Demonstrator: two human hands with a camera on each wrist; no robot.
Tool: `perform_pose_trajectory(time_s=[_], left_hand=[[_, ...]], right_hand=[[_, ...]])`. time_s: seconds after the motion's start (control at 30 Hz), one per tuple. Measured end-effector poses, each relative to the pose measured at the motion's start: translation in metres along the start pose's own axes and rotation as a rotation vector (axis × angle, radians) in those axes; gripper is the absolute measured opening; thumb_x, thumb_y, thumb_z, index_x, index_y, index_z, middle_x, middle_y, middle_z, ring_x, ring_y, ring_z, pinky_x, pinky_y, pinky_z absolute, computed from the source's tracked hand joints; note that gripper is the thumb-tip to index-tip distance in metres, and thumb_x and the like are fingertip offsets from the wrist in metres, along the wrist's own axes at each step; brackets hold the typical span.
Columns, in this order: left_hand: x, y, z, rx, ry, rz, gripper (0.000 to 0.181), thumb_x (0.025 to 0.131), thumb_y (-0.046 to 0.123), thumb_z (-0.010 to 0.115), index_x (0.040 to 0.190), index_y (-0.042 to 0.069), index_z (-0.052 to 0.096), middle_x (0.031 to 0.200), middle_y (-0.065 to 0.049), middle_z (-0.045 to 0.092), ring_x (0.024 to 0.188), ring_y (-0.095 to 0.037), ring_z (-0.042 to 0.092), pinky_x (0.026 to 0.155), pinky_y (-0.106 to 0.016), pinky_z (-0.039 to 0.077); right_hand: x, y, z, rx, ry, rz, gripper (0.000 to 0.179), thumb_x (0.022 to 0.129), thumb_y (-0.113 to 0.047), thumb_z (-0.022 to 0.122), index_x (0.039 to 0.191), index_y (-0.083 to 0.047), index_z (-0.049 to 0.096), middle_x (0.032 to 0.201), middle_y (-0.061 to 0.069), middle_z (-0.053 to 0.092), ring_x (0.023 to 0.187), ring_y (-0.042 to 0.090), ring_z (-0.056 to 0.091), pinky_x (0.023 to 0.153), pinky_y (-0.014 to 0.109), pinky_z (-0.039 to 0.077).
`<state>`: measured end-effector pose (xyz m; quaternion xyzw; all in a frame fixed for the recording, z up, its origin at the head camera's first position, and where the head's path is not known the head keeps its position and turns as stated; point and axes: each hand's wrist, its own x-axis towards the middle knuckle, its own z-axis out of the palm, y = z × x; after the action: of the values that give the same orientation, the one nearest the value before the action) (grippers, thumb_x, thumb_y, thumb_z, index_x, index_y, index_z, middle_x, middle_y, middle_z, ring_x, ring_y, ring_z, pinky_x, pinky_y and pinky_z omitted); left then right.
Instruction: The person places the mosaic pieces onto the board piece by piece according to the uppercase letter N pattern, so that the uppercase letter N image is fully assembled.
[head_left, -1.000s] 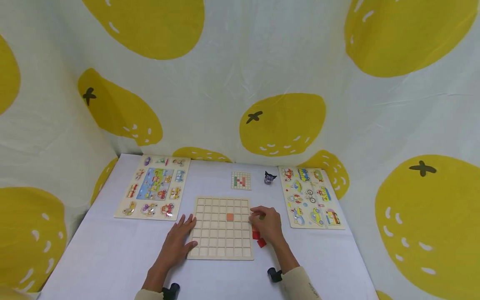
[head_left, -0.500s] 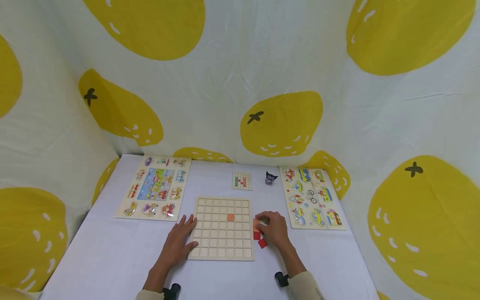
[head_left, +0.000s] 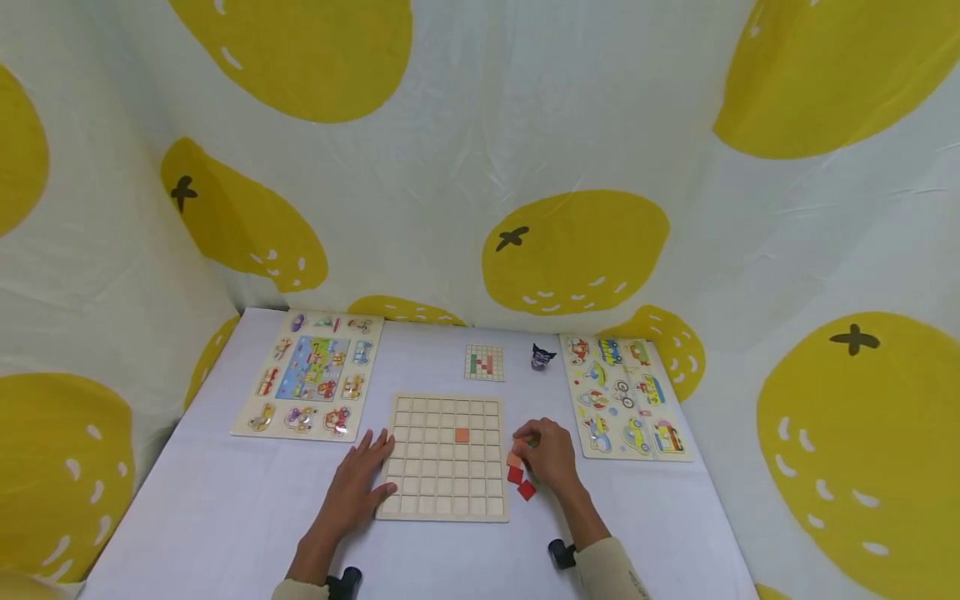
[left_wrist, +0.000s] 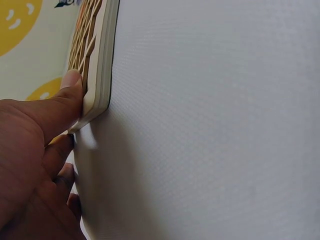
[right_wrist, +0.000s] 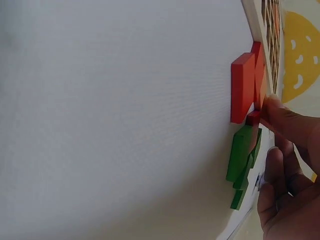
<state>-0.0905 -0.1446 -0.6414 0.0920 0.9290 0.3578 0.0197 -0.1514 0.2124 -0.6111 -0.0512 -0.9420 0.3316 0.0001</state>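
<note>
A wooden grid board lies in the middle of the table, with one orange tile in a square. My left hand rests on its left edge, fingers extended; the left wrist view has the thumb on the rim. Just right of the board, my right hand pinches at a loose orange tile among other tiles. Two red tiles lie nearer to me. Several green tiles show in the right wrist view, mostly hidden under the hand in the head view.
Behind the board lies a small patterned grid card, with a small dark figure to its right. One picture puzzle board is at the back left, another at the right. A fruit-print curtain encloses the table.
My right hand has drawn away from the board's right edge, to the right, onto the loose tiles. The red tiles have shifted slightly. The left hand stays put.
</note>
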Motion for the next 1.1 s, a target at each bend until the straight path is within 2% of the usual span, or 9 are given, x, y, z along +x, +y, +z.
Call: perform_pose_trajectory(time_s=[0.3,0.57,0.87,1.1], left_hand=[[-0.001,-0.002,0.000,0.003,0.010,0.002,0.088,0.086,0.017,0.087,0.163,0.014,0.044,0.172,-0.007,0.037,0.164,-0.040,0.025,0.131,-0.064,0.018],[0.000,-0.004,0.002,0.011,-0.004,0.003,0.088,0.087,0.017,0.086,0.164,0.014,0.042,0.173,-0.007,0.036,0.164,-0.039,0.024,0.132,-0.064,0.018],[-0.001,-0.003,0.002,0.008,0.021,0.021,0.087,0.086,0.016,0.087,0.162,0.013,0.045,0.172,-0.008,0.038,0.163,-0.041,0.026,0.131,-0.065,0.019],[-0.003,-0.001,0.003,0.027,0.064,0.047,0.087,0.082,0.017,0.089,0.159,0.012,0.050,0.169,-0.010,0.044,0.160,-0.043,0.032,0.126,-0.068,0.025]], right_hand=[[-0.007,-0.014,0.004,0.177,0.018,0.041,0.013,0.089,-0.018,0.088,0.095,-0.022,0.077,0.081,-0.003,0.066,0.074,0.016,0.057,0.057,0.024,0.048],[-0.020,-0.037,0.017,0.278,0.019,-0.018,0.015,0.087,-0.011,0.086,0.093,-0.019,0.075,0.080,-0.001,0.068,0.073,0.013,0.058,0.061,0.021,0.047],[-0.026,-0.052,0.040,0.245,-0.014,-0.009,0.015,0.086,-0.015,0.088,0.089,-0.020,0.075,0.077,-0.006,0.067,0.072,0.010,0.060,0.063,0.022,0.049],[-0.023,-0.058,0.055,0.155,0.031,-0.048,0.013,0.086,-0.017,0.089,0.088,-0.021,0.076,0.076,-0.007,0.068,0.076,0.008,0.060,0.067,0.024,0.046]])
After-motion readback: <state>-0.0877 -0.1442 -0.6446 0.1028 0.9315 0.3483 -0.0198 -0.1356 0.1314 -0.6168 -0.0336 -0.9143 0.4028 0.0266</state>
